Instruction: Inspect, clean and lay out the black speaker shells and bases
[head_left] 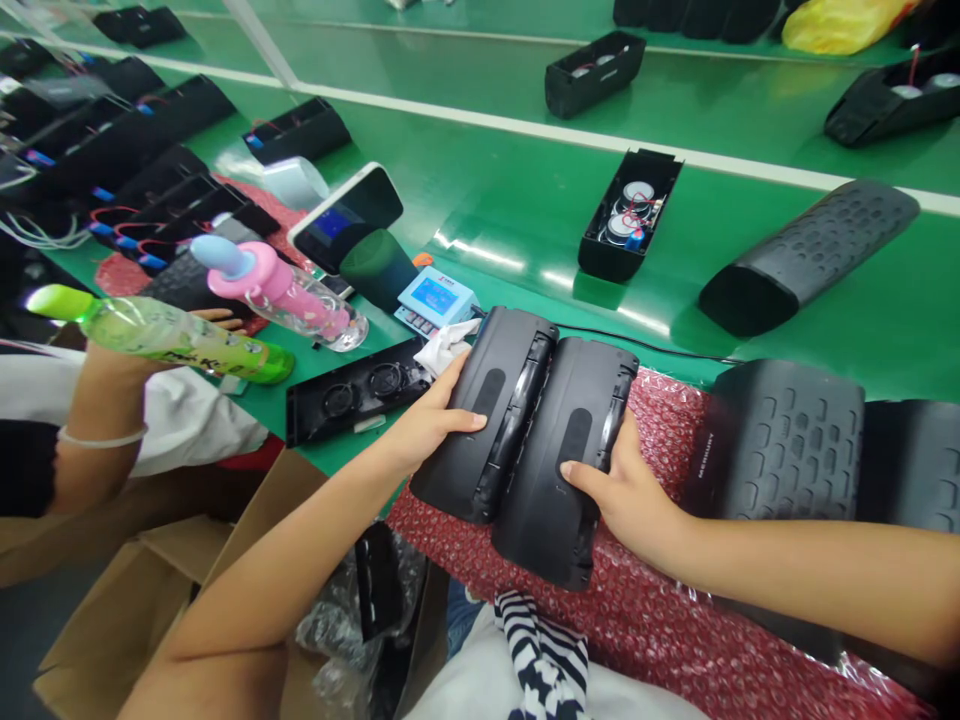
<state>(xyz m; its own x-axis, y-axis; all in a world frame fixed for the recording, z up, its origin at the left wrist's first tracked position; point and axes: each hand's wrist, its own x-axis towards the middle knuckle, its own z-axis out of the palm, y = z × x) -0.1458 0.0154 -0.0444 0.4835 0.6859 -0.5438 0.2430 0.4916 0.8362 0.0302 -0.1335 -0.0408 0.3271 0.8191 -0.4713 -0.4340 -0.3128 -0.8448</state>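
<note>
First, a green bottle (pixel 180 335) is left of the near red bubble wrap (pixel 652 630); closer to it lies a black panel (pixel 362 392) (two round shapes show in it). Over the wrap's left part, the left hand (pixel 437 418), half closed, grips a smooth casing (pixel 457 458); beside that, a second casing (pixel 544 500) sits in the right hand (pixel 628 485), likewise curled. A textured casing (pixel 795 450) rests on the wrap's right part.

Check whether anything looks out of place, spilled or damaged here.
No spill or damage shows. The green-capped bottle and pink bottle look slightly out of place near wired black housings; a crumpled white wad sits by the left hand.
</note>
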